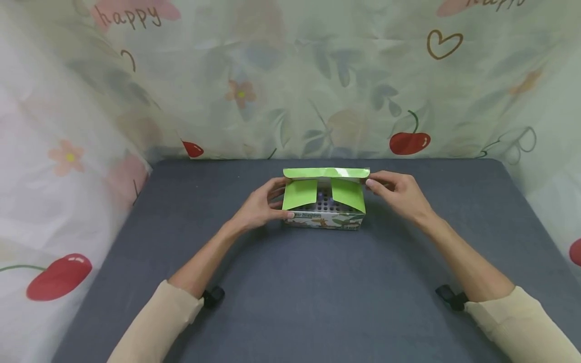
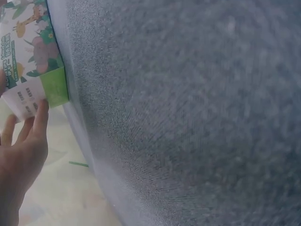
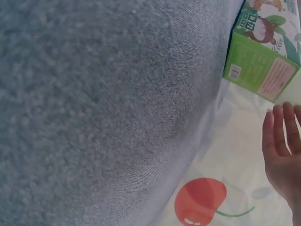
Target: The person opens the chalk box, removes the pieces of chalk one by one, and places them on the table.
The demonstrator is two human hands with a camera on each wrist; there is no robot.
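Observation:
A small printed cardboard box [image 1: 326, 221] with bright green inner flaps stands on the table, its lid [image 1: 327, 173] raised at the back. Two green side flaps [image 1: 300, 194] lean inward over a dotted, grid-like content [image 1: 325, 201] partly hidden below. My left hand [image 1: 260, 205] grips the box's left end, thumb on the front face and fingers along the side. At the other end, my right hand [image 1: 399, 192] has thumb and forefinger right at the lid's corner. Its other fingers [image 3: 280, 129] show nearly straight, just off the box's green end panel [image 3: 256, 66].
The box stands toward the back of a table with a dark grey cloth [image 1: 327, 297]. A patterned curtain [image 1: 290, 91] with cherries and flowers hangs behind the table and along both sides. Black wrist straps [image 1: 213, 296] sit by the beige sleeves [image 1: 156, 322].

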